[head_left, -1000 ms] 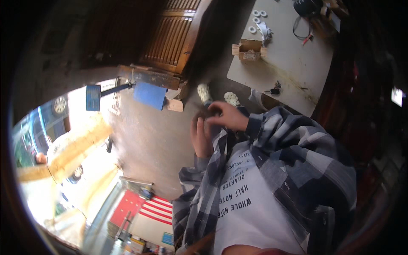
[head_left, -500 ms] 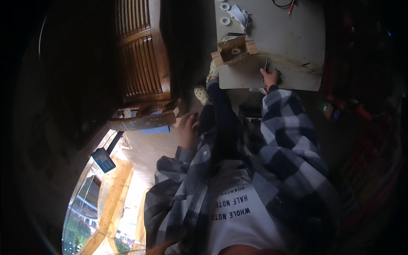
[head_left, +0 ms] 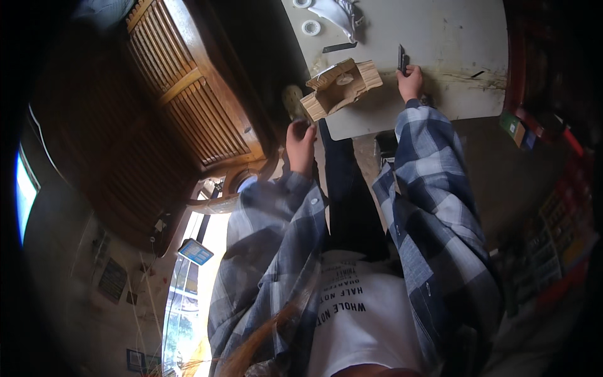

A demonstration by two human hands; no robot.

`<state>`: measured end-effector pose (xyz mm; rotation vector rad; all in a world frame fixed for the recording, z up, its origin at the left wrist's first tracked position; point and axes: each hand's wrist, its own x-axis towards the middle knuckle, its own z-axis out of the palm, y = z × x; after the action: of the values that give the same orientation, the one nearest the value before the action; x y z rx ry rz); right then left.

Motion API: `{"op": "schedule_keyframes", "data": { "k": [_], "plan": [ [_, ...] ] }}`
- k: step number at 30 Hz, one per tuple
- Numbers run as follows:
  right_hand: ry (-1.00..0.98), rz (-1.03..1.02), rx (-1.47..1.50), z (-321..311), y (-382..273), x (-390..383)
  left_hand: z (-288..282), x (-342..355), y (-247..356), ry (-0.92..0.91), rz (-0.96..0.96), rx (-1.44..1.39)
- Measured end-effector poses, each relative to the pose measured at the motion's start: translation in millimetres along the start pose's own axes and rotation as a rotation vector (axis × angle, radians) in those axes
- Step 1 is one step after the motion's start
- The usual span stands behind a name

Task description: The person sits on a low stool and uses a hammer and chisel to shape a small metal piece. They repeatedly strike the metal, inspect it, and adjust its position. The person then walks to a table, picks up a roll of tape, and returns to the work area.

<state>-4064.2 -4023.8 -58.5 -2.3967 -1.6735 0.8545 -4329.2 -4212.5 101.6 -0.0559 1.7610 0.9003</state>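
My right hand (head_left: 410,84) is closed around a slim dark cutter-like tool (head_left: 402,58), which points away from me over the table (head_left: 452,44). To its left sits an open cardboard box (head_left: 345,97) with its flaps folded outward, at the table's near left corner. A small white ring (head_left: 345,79) shows inside the box. My left hand (head_left: 301,147) is raised just off that corner, near a box flap, with its fingers curled together. Whatever those fingers hold, if anything, is too dark to make out.
A white tape roll (head_left: 311,27), a crumpled white cloth-like thing (head_left: 336,16) and a dark strip (head_left: 339,48) lie on the far left of the table. A slatted wooden bench (head_left: 195,94) stands at left. Red shelving (head_left: 559,239) is at right.
My left hand has risen from beside my leg toward the box. My right hand still grips the slim tool, now farther over the table. The view has shifted and tilted.
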Motion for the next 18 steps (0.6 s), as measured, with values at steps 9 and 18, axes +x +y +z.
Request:
{"op": "schedule_keyframes", "data": {
  "k": [9, 18],
  "plan": [
    [0.192, -0.229, 0.157, -38, -82, -22, 14, 80, -19, -0.044, -0.142, 0.047],
    [-0.136, -0.507, -0.116, -13, -201, -7, 29, 75, -21, -0.047, 0.500, 0.622]
  ]
}}
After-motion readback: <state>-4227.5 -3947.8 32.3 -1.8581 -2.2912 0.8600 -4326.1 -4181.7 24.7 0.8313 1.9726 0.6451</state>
